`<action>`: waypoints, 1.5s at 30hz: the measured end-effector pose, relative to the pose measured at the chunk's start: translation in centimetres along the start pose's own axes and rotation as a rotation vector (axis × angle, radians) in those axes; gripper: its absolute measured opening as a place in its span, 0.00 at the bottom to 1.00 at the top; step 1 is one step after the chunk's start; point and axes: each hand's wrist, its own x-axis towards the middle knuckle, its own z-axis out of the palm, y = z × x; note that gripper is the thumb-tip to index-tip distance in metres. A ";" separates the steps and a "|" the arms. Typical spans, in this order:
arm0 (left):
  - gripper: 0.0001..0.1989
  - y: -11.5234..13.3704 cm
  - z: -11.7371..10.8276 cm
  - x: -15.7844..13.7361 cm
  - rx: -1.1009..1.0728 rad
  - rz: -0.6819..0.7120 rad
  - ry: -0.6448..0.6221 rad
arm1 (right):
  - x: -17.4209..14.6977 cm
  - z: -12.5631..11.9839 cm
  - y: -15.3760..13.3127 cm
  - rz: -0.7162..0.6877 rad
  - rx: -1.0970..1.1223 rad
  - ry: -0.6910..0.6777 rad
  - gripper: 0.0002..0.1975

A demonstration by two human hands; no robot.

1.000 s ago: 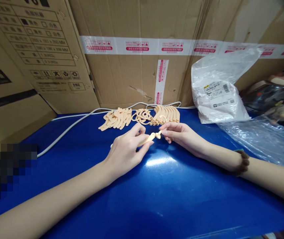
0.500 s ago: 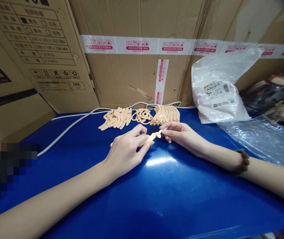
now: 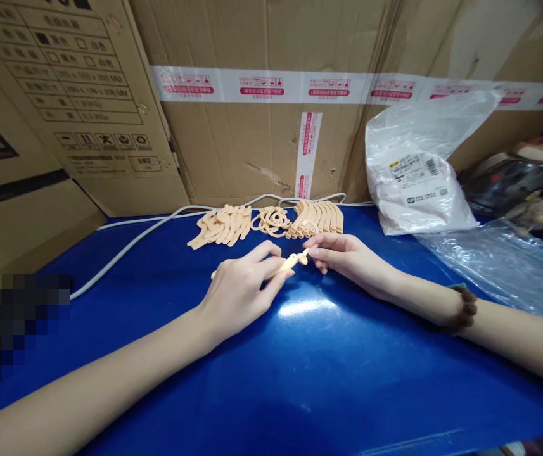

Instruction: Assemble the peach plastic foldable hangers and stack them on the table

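My left hand (image 3: pixel 242 285) is closed round a long, flat cream-coloured piece (image 3: pixel 291 261), its thumb and fingers pinching it near the right end. My right hand (image 3: pixel 347 258) pinches a smaller cream piece with a rounded end (image 3: pixel 303 258) between thumb and fingertips. The two pieces meet, or nearly so, between my hands; whether they are joined I cannot tell. Behind my hands lie a pile of flat curved pieces (image 3: pixel 223 225), a heap of ring-like pieces (image 3: pixel 271 220) and a row of curved, grooved pieces (image 3: pixel 321 217), all in the same pale colour.
Everything rests on a blue tabletop (image 3: pixel 271 392). A white cable (image 3: pixel 123 256) runs along the back, before large cardboard boxes (image 3: pixel 252 145). At the right stand a white plastic parcel bag (image 3: pixel 418 171) and a sheet of clear plastic (image 3: pixel 504 266).
Both hands hold almost the same pose, with the two pieces still end to end. Only a very slight shift of the view shows.
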 end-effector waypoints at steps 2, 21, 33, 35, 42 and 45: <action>0.12 -0.1 0.0 0.0 -0.015 0.005 -0.011 | 0.0 0.0 0.0 0.003 -0.007 0.000 0.12; 0.10 -0.7 0.4 0.0 -0.110 -0.015 -0.027 | 0.1 -0.3 0.2 0.011 0.003 -0.049 0.10; 0.11 -0.8 0.4 0.0 -0.178 0.092 -0.015 | 0.1 -0.4 0.1 -0.022 -0.005 -0.116 0.08; 0.10 -0.7 0.2 0.0 -0.174 0.136 -0.002 | 0.1 -0.3 0.1 -0.023 -0.008 -0.126 0.07; 0.09 -0.6 0.2 0.1 -0.112 0.202 0.051 | 0.0 -0.1 0.0 -0.006 0.022 -0.089 0.08; 0.09 -0.6 0.3 0.0 -0.059 0.250 0.065 | -0.1 -0.1 -0.2 -0.001 0.001 -0.082 0.09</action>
